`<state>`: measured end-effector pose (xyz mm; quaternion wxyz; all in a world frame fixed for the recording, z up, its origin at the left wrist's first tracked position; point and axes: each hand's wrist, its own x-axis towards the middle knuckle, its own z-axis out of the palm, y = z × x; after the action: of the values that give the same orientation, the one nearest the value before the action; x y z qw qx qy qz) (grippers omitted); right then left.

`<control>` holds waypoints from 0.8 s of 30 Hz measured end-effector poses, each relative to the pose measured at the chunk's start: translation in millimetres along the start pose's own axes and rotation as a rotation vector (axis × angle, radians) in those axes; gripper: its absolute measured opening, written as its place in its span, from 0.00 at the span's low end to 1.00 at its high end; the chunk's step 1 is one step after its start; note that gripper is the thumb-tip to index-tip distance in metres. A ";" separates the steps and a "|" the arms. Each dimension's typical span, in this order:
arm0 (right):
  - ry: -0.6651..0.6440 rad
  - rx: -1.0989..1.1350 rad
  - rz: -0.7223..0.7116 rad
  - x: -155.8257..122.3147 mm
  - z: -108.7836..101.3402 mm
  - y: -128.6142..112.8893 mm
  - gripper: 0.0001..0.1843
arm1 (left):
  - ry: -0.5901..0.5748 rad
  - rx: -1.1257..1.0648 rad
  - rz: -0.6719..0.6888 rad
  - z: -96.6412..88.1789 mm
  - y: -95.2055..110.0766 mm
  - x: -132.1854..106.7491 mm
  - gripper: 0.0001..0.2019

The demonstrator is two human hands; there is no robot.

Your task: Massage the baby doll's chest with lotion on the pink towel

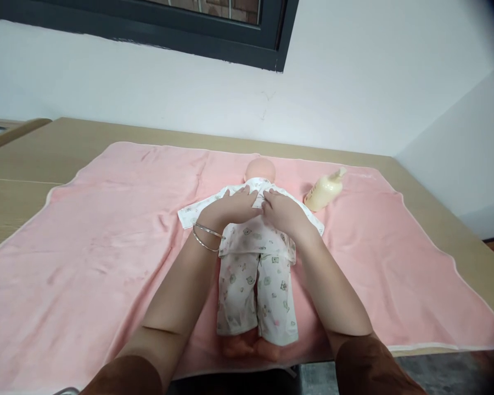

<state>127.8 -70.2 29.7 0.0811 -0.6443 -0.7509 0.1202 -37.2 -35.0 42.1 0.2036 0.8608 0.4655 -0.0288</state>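
Observation:
A baby doll [260,170] in a white long-sleeved top [249,238] and matching printed trousers [237,293] lies stretched out, its bald head pointing away from me and its bare feet towards me. No face shows on it. My left hand [237,206], with silver bangles [206,237] at the wrist, rests palm down on the upper part of the doll's top, fingers extended. Beside it, my right hand [286,213] lies flat on the same area, fingers slightly spread. The two hands nearly meet at the middle, thumbs close together. Neither grips anything.
A pink blanket [107,247] with a pale edge lies under the doll, creased in places, on a wooden table [94,131]. Right of the doll, a cream pump bottle [324,191] lies tilted on the blanket. Behind are a white wall and a dark-framed window [267,52].

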 end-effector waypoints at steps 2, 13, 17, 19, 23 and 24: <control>0.032 0.032 0.030 10.1 7.3 9.7 0.28 | -0.009 -0.029 -0.073 3.2 -5.3 8.1 0.34; 0.058 -0.057 0.051 11.7 16.4 2.7 0.31 | 0.049 -0.074 -0.039 -1.8 -11.6 9.2 0.33; -0.014 -0.073 0.043 -9.1 -4.2 -12.2 0.23 | -0.095 -0.011 0.082 -23.5 8.4 -14.0 0.19; -0.022 -0.040 0.063 -13.6 -11.0 -14.9 0.20 | -0.132 -0.011 0.067 -29.3 10.0 -19.6 0.21; 0.037 0.039 0.072 -6.5 -9.8 -7.9 0.23 | -0.107 -0.065 0.055 -26.1 -0.9 -16.5 0.29; 0.056 0.040 0.072 -2.2 -6.3 -4.2 0.24 | -0.087 -0.076 0.045 -23.3 -4.3 -13.8 0.31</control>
<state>125.9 -72.5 37.0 0.1104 -0.6723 -0.7221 0.1199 -51.7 -35.0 65.3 0.2567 0.8606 0.4376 -0.0441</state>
